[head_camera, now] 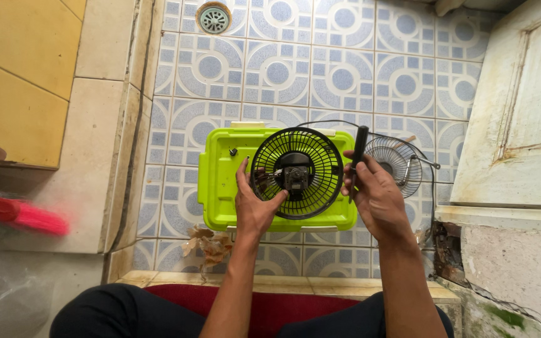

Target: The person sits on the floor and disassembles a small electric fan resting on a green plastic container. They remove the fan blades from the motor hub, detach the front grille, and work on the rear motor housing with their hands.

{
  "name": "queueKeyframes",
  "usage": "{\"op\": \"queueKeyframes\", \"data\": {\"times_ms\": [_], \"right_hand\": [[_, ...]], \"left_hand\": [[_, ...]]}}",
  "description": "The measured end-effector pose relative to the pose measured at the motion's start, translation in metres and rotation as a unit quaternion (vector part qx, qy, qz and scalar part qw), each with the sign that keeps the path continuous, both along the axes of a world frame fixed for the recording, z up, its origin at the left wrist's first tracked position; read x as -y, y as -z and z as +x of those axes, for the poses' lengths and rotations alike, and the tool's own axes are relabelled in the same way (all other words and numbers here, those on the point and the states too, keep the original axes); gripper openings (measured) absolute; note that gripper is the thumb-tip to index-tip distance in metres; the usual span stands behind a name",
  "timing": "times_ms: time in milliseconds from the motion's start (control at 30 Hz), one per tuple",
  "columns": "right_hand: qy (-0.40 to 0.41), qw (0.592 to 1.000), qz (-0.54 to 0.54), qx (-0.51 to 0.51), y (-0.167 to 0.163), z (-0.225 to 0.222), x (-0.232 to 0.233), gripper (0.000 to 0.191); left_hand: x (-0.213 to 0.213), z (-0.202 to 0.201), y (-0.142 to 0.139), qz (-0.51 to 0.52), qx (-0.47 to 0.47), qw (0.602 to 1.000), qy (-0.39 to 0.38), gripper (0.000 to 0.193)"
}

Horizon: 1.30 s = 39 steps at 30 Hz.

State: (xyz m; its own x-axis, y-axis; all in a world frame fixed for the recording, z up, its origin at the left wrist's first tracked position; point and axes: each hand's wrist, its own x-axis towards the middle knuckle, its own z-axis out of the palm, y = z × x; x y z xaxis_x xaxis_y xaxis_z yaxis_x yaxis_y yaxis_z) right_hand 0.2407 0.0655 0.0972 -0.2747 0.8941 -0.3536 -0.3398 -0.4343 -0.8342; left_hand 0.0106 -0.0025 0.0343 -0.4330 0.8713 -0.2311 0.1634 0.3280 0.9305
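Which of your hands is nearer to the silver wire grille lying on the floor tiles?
Right. The right hand, holding a black tool, sits just beside the silver wire grille. The left hand grips the black fan guard on its far side.

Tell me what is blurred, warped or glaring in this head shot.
Head view: soft even light, no harsh glare; the pink brush at left is smeared by blur; tile lines bow outward at the edges; the black fan grille and both hands stay sharp.
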Motion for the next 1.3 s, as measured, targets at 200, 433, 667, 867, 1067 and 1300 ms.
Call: {"op": "queueKeyframes", "data": {"times_ms": [200,433,667,867,1067,1300], "right_hand": [[0.06,0.996,0.029,0.066,-0.012,-0.007,0.006,0.034],[-0.001,0.978,0.126,0.165,-0.014,-0.012,0.02,0.025],[-0.034,0.958,0.23,0.17,-0.009,-0.007,0.027,0.026],[-0.059,0.955,0.228,0.177,-0.002,-0.018,0.027,0.025],[-0.098,0.904,0.279,0.309,-0.004,-0.038,0.03,0.02],[-0.11,0.881,0.308,0.343,-0.01,-0.045,0.031,0.02]], "left_hand": [[0.011,0.024,0.001,0.096,0.013,0.994,-0.042,0.111],[0.01,0.028,0.006,0.096,0.006,0.994,-0.054,0.107],[0.007,0.028,0.009,0.086,0.006,0.994,-0.062,0.11],[0.007,0.025,0.0,0.1,0.016,0.995,-0.027,0.113],[0.011,0.014,-0.007,0.121,0.102,0.987,0.029,0.108],[0.01,0.012,-0.004,0.116,0.092,0.988,0.036,0.09]]}}
